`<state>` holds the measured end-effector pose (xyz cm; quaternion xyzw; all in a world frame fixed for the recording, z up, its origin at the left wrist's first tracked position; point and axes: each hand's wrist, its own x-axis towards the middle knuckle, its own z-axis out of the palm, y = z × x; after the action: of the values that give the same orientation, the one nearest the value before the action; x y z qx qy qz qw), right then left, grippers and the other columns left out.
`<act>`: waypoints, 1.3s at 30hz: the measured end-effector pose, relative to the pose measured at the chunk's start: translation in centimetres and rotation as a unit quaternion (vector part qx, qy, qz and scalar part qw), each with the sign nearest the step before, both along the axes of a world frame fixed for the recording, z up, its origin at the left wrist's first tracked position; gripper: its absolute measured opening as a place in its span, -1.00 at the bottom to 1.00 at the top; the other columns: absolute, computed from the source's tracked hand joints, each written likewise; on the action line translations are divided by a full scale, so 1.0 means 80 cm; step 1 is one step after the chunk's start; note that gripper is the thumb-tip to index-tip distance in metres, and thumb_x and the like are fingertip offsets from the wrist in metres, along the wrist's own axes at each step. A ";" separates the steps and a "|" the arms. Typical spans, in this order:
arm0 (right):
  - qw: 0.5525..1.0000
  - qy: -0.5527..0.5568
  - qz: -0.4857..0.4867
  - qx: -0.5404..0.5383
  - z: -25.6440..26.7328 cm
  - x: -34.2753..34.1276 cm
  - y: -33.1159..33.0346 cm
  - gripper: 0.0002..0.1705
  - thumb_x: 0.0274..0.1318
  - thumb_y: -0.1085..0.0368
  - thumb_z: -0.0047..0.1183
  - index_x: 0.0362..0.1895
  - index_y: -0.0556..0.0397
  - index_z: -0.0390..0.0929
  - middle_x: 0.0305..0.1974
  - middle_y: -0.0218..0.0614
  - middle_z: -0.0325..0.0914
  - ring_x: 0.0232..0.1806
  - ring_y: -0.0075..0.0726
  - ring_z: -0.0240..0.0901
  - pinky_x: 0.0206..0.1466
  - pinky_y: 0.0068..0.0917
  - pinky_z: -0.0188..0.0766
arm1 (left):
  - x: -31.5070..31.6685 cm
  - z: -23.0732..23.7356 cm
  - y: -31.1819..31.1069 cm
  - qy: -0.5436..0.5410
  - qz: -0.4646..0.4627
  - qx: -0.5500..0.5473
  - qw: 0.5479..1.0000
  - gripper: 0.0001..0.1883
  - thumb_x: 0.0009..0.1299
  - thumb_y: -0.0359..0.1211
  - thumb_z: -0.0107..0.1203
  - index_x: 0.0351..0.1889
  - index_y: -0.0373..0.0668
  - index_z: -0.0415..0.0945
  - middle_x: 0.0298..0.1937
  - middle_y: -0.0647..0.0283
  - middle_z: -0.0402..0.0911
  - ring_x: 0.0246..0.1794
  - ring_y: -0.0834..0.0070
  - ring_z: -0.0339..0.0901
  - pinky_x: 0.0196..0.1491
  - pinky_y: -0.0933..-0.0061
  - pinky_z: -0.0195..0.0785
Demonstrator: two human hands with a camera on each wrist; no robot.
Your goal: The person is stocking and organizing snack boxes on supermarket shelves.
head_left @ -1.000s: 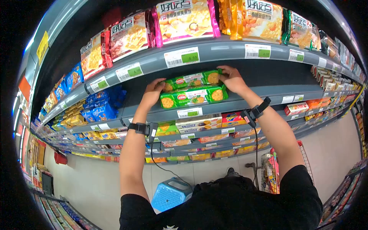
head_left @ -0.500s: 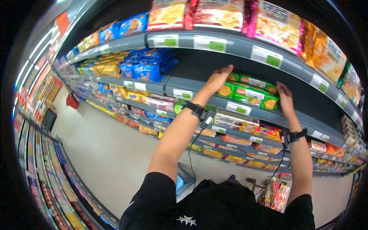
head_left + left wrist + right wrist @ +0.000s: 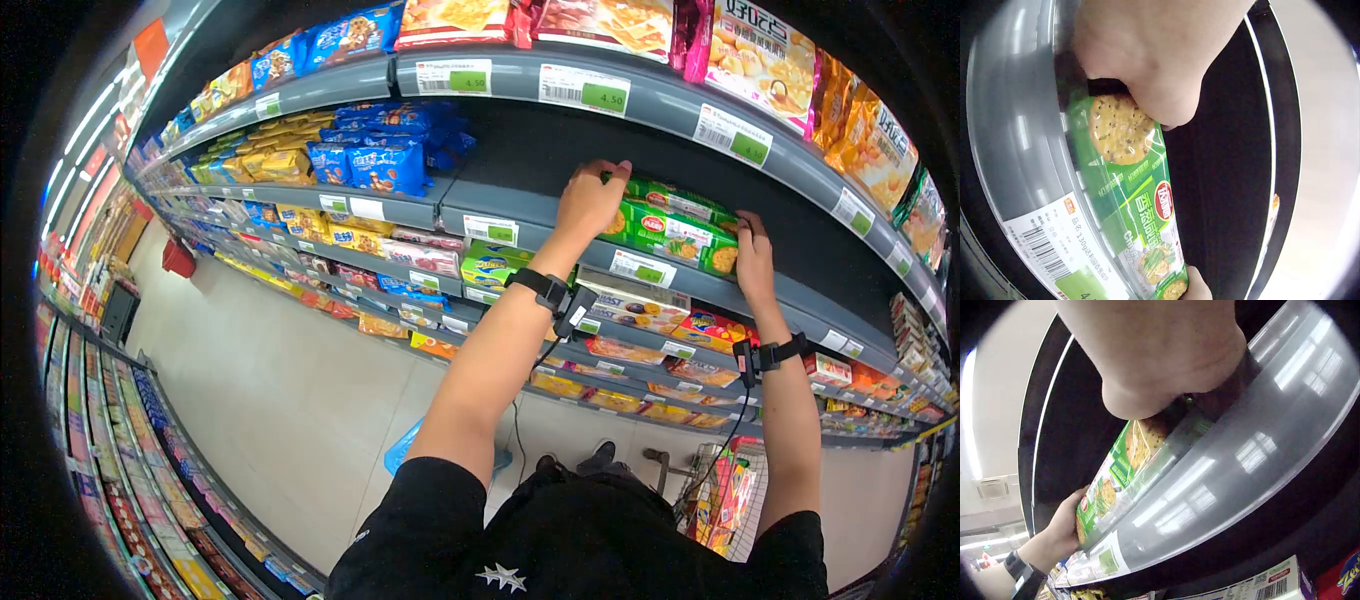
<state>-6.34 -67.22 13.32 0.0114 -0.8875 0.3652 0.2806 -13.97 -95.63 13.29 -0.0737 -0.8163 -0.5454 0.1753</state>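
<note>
Two green cracker packs [image 3: 670, 230] lie one behind the other on the dark shelf, near its front edge. My left hand [image 3: 590, 203] grips their left end with bent fingers, its thumb raised at the top. At the right end, my right hand [image 3: 757, 262] curls its fingers over the packs. In the left wrist view, the front pack [image 3: 1138, 200] lies against the clear shelf lip, below my left hand [image 3: 1147, 56]. The right wrist view has my right hand [image 3: 1166, 369] over the near end of the pack [image 3: 1119, 465]; both hands' fingertips are largely hidden.
Blue snack packs [image 3: 385, 168] stand left on the same shelf level. An upper shelf edge [image 3: 520, 78] with price tags runs above my hands. Boxes [image 3: 630, 303] fill the level below. A shopping cart [image 3: 730, 500] stands at my lower right, a blue stool [image 3: 403, 447] behind my left arm.
The head view has swung left, then slightly back. Both hands stay at the packs' ends; the left fingers look more bent. The packs appear a little farther right over the price tag.
</note>
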 end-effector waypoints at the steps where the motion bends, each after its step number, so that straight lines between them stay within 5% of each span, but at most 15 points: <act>1: 1.000 0.001 -0.011 0.005 0.000 -0.001 -0.002 -0.59 0.36 0.15 -0.21 0.09 0.12 0.49 -0.10 0.20 0.58 -0.01 0.21 0.54 0.08 -0.23 0.38 | 0.002 0.005 0.000 -0.005 -0.001 -0.002 1.000 -0.49 0.43 0.07 -0.01 -0.13 -0.20 0.67 -0.20 -0.14 0.67 -0.05 -0.11 0.59 0.04 0.13 0.39; 5: 1.000 0.013 -0.018 0.015 -0.002 -0.007 -0.002 -0.59 0.36 0.15 -0.24 0.09 0.12 0.49 -0.14 0.19 0.59 -0.05 0.22 0.56 0.04 -0.19 0.40 | -0.002 0.011 -0.001 -0.030 -0.017 0.000 0.999 -0.54 0.41 0.07 0.02 -0.13 -0.13 0.63 -0.01 -0.10 0.58 0.09 -0.09 0.50 0.14 0.07 0.33; 13: 1.000 0.001 -0.013 0.003 0.008 -0.007 0.002 -0.56 0.37 0.14 -0.25 0.16 0.13 0.44 -0.15 0.16 0.62 -0.06 0.20 0.57 0.05 -0.20 0.40 | -0.011 0.013 0.005 -0.016 -0.018 -0.004 1.000 -0.50 0.41 0.06 0.02 -0.10 -0.21 0.62 0.07 -0.10 0.57 0.12 -0.09 0.49 0.17 0.13 0.32; 16: 1.000 -0.012 0.010 -0.017 0.015 -0.002 0.008 -0.55 0.38 0.13 -0.23 0.17 0.16 0.42 -0.03 0.10 0.59 0.04 0.15 0.52 0.13 -0.24 0.37 | -0.004 0.020 0.007 -0.027 -0.012 0.003 1.000 -0.49 0.41 0.06 0.01 -0.07 -0.22 0.61 0.09 -0.11 0.57 0.14 -0.09 0.48 0.18 0.14 0.31; 19: 0.992 0.108 -0.017 0.065 0.016 0.012 0.021 -0.58 0.36 0.19 -0.15 0.16 0.17 0.43 0.09 0.00 0.52 0.16 0.05 0.44 0.21 -0.26 0.32 | -0.007 0.022 0.008 -0.016 -0.004 -0.011 1.000 -0.47 0.41 0.07 0.00 -0.05 -0.23 0.61 0.07 -0.13 0.58 0.13 -0.10 0.49 0.17 0.13 0.32; 21: 0.993 0.112 0.027 -0.013 0.021 0.049 0.028 -0.62 0.30 0.28 -0.05 0.15 0.15 0.44 0.14 -0.08 0.45 0.20 -0.07 0.39 0.24 -0.29 0.29 | 0.002 0.025 0.009 -0.011 -0.002 -0.006 1.000 -0.46 0.41 0.08 -0.01 -0.04 -0.23 0.60 0.00 -0.13 0.62 0.08 -0.12 0.52 0.14 0.11 0.34; 26: 0.994 0.017 0.063 -0.092 -0.033 0.162 0.128 -0.71 0.20 0.46 0.00 0.02 0.13 0.50 -0.06 -0.26 0.55 -0.01 -0.38 0.50 0.04 -0.44 0.41 | 0.004 0.022 0.017 0.055 0.040 -0.015 0.998 -0.58 0.44 -0.05 0.03 -0.16 -0.24 0.64 -0.13 -0.09 0.67 -0.04 -0.08 0.59 0.03 0.13 0.40; 29: 0.986 -0.035 -0.013 -0.160 -0.094 0.236 0.234 -0.78 0.17 0.49 0.01 -0.07 0.17 0.53 -0.23 -0.35 0.61 -0.19 -0.50 0.54 -0.07 -0.50 0.45 | -0.024 0.009 0.022 0.148 0.050 -0.093 0.983 -0.80 0.35 -0.32 0.04 -0.26 -0.21 0.65 -0.21 0.08 0.67 -0.14 0.15 0.59 -0.01 0.17 0.39; 30: 0.987 -0.025 -0.049 -0.149 -0.120 0.265 0.277 -0.76 0.18 0.49 0.00 -0.05 0.19 0.52 -0.21 -0.32 0.61 -0.19 -0.51 0.54 -0.09 -0.50 0.46 | -0.036 0.000 0.023 0.238 0.065 -0.141 0.959 -0.82 0.36 -0.35 0.03 -0.27 -0.21 0.63 -0.20 0.07 0.64 -0.09 0.16 0.55 0.03 0.17 0.35; 31: 0.981 -0.048 -0.082 -0.172 -0.143 0.296 0.322 -0.77 0.20 0.49 -0.02 -0.05 0.20 0.52 -0.19 -0.30 0.62 -0.18 -0.51 0.54 -0.09 -0.49 0.47 | -0.045 -0.007 0.018 0.307 0.139 -0.308 0.890 -0.83 0.38 -0.34 0.07 -0.24 -0.21 0.62 -0.14 0.06 0.62 -0.02 0.15 0.52 0.09 0.15 0.31; 33: 0.974 0.012 -0.143 -0.177 -0.191 0.356 0.406 -0.76 0.20 0.48 -0.01 -0.04 0.18 0.52 -0.19 -0.30 0.60 -0.21 -0.50 0.54 -0.13 -0.50 0.48 | 0.008 0.016 0.053 0.370 0.123 -0.147 0.909 -0.81 0.46 -0.34 0.07 -0.10 -0.24 0.57 0.07 0.06 0.56 0.10 0.20 0.47 0.20 0.22 0.25; 36: 0.937 -0.027 -0.257 -0.237 -0.246 0.477 0.493 -0.75 0.19 0.49 -0.02 -0.04 0.19 0.53 -0.20 -0.31 0.59 -0.27 -0.49 0.53 -0.19 -0.51 0.48 | 0.101 -0.029 0.120 0.289 0.039 0.016 0.956 -0.77 0.52 -0.45 -0.06 0.06 -0.37 0.45 0.24 0.06 0.48 0.15 0.31 0.45 0.26 0.29 0.26; 38: 0.890 -0.084 -0.351 -0.279 -0.289 0.554 0.531 -0.74 0.17 0.46 0.01 -0.04 0.20 0.52 -0.25 -0.30 0.58 -0.31 -0.49 0.52 -0.23 -0.51 0.48 | 0.123 -0.137 0.136 0.196 -0.004 -0.108 0.975 -0.80 0.53 -0.41 -0.03 0.01 -0.32 0.45 0.13 0.12 0.52 0.13 0.32 0.46 0.29 0.25 0.25; 39: 0.883 -0.085 -0.363 -0.286 -0.307 0.582 0.543 -0.74 0.17 0.46 0.01 -0.04 0.20 0.52 -0.25 -0.30 0.58 -0.31 -0.49 0.52 -0.23 -0.51 0.48 | 0.163 -0.182 0.175 0.017 -0.016 -0.006 1.000 -0.82 0.54 -0.37 -0.02 -0.05 -0.30 0.47 0.03 0.15 0.53 0.04 0.35 0.47 0.22 0.31 0.29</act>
<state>40.24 -23.80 -11.20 -0.4236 -0.7068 0.4757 0.3077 -0.92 -81.64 -1.29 -0.0966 -0.8154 -0.5416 0.1799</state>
